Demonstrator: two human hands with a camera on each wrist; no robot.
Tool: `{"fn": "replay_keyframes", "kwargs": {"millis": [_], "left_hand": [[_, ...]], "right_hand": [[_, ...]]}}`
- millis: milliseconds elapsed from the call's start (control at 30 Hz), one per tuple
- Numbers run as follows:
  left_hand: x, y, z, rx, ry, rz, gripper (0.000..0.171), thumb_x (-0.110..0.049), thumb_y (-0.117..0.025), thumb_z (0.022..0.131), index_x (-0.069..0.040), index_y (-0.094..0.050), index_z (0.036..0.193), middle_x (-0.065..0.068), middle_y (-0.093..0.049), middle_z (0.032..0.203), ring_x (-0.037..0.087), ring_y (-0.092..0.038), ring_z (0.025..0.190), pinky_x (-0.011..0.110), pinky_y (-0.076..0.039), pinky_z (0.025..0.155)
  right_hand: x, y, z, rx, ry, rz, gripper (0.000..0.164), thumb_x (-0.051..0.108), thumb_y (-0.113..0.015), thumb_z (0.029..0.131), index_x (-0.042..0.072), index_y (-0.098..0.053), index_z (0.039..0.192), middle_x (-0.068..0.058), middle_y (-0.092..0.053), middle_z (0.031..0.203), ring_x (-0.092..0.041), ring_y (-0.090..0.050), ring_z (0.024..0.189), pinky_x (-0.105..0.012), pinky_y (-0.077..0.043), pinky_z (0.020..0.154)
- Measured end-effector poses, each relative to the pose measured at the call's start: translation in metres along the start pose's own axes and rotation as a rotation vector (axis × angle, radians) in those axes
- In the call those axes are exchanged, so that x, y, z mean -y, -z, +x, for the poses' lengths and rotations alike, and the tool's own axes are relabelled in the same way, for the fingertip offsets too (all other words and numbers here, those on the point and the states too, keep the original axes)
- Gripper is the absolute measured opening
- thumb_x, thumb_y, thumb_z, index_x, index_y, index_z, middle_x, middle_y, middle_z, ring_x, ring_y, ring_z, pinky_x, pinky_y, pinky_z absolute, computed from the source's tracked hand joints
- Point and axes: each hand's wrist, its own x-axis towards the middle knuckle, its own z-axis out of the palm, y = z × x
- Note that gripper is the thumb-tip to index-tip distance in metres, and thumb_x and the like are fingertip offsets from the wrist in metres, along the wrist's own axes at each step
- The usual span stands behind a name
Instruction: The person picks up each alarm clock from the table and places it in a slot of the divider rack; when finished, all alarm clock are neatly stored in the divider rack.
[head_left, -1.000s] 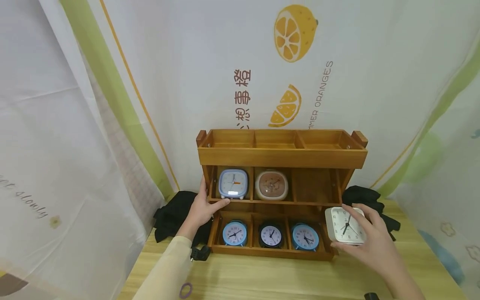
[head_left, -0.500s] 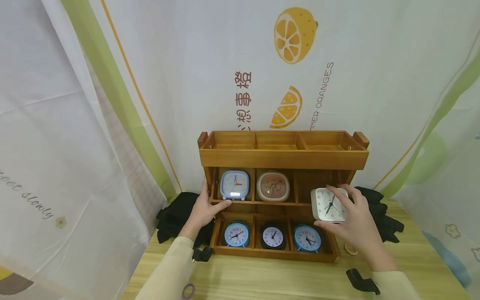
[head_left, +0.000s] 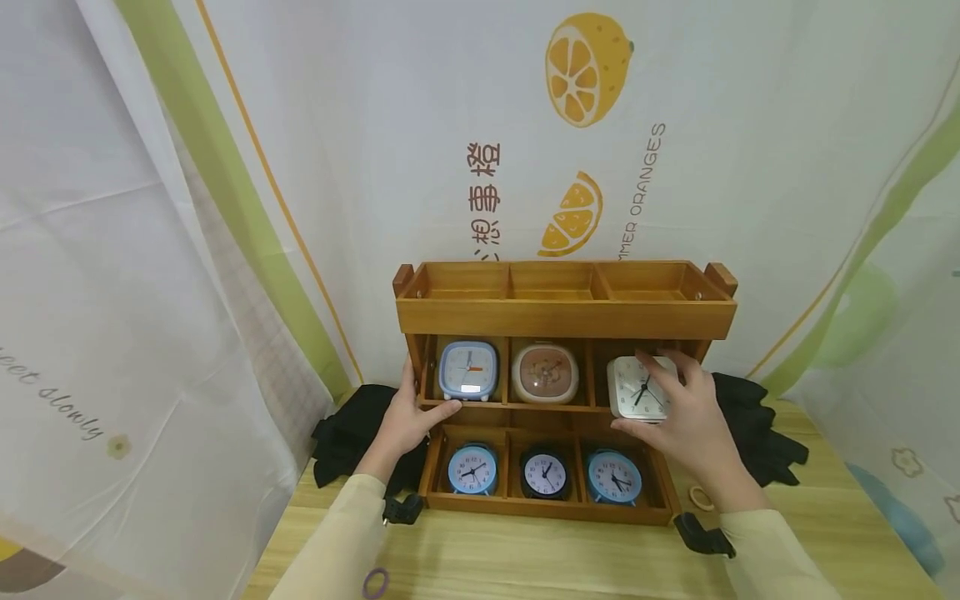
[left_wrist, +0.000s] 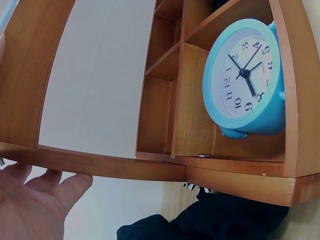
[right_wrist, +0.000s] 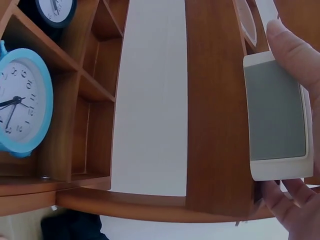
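A three-tier wooden shelf (head_left: 566, 319) stands on the table. My left hand (head_left: 403, 423) holds its left side at the middle tier, thumb on the front edge and fingers along the side panel. My right hand (head_left: 693, 421) grips a white square alarm clock (head_left: 630, 392) at the opening of the middle tier's right compartment, thumb below and fingers above. The right wrist view shows the grey underside of the clock (right_wrist: 277, 110). To its left sit a pinkish-brown clock (head_left: 545, 373) and a blue-rimmed square clock (head_left: 468, 370), one per compartment.
The bottom tier holds a blue round clock (head_left: 472, 469), a black one (head_left: 544, 472) and another blue one (head_left: 614, 477). Black cloth (head_left: 352, 429) lies beside the shelf. A purple ring (head_left: 376, 583) and a wooden ring (head_left: 701, 498) lie on the table.
My right hand has carried the white clock left and up, from beside the shelf to the middle tier's right compartment. My left hand keeps its place on the shelf.
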Motion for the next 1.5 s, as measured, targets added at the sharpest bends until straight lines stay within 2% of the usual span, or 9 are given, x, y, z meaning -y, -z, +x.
{"fn": "replay_keyframes", "kwargs": {"millis": [167, 433, 833, 1000, 1267, 1500], "left_hand": [[0.002, 0.001, 0.0, 0.011, 0.007, 0.003, 0.125, -0.053, -0.082, 0.087, -0.032, 0.011, 0.168, 0.013, -0.018, 0.173, 0.041, -0.027, 0.154, 0.065, -0.03, 0.118], [0.001, 0.003, -0.002, 0.013, 0.016, 0.008, 0.126, -0.053, -0.082, 0.087, -0.032, 0.012, 0.167, 0.011, -0.015, 0.174, 0.04, -0.024, 0.156, 0.064, -0.028, 0.12], [0.0, 0.003, -0.004, 0.018, 0.03, 0.007, 0.126, -0.053, -0.083, 0.087, -0.031, 0.012, 0.167, 0.011, -0.016, 0.174, 0.039, -0.025, 0.156, 0.063, -0.03, 0.119], [-0.001, 0.003, -0.003, 0.012, 0.027, 0.005, 0.126, -0.053, -0.083, 0.087, -0.032, 0.012, 0.167, 0.011, -0.016, 0.174, 0.04, -0.025, 0.156, 0.063, -0.029, 0.119], [0.0, -0.001, -0.001, 0.013, 0.015, 0.003, 0.126, -0.053, -0.083, 0.087, -0.033, 0.012, 0.167, 0.012, -0.017, 0.173, 0.041, -0.026, 0.155, 0.065, -0.029, 0.119], [0.0, 0.001, 0.0, 0.018, 0.011, 0.012, 0.125, -0.054, -0.082, 0.087, -0.035, 0.012, 0.167, 0.011, -0.016, 0.173, 0.041, -0.026, 0.155, 0.065, -0.029, 0.119]], "right_hand": [[0.002, -0.001, 0.008, -0.006, 0.022, 0.009, 0.107, 0.031, -0.107, 0.049, 0.004, -0.061, 0.143, -0.033, -0.042, 0.147, -0.056, -0.041, 0.132, -0.076, -0.034, 0.101], [0.008, -0.005, 0.018, 0.015, -0.04, 0.0, 0.106, 0.034, -0.107, 0.053, 0.002, -0.061, 0.143, -0.032, -0.04, 0.151, -0.057, -0.038, 0.135, -0.076, -0.038, 0.101], [0.006, -0.02, 0.023, 0.124, -0.152, -0.029, 0.107, 0.04, -0.102, 0.064, 0.0, -0.054, 0.15, -0.031, -0.033, 0.156, -0.059, -0.037, 0.135, -0.077, -0.039, 0.1], [0.005, -0.022, 0.023, 0.144, -0.133, -0.033, 0.106, 0.038, -0.1, 0.068, -0.002, -0.05, 0.152, -0.034, -0.032, 0.156, -0.058, -0.035, 0.137, -0.077, -0.036, 0.103], [0.003, -0.021, 0.019, 0.156, -0.095, -0.015, 0.084, 0.025, -0.092, 0.082, -0.004, -0.05, 0.149, -0.038, -0.033, 0.151, -0.06, -0.035, 0.137, -0.075, -0.036, 0.105], [0.006, -0.018, 0.005, 0.143, -0.04, 0.003, 0.083, 0.028, -0.093, 0.081, 0.0, -0.053, 0.148, -0.036, -0.027, 0.159, -0.062, -0.029, 0.141, -0.078, -0.037, 0.102]]}}
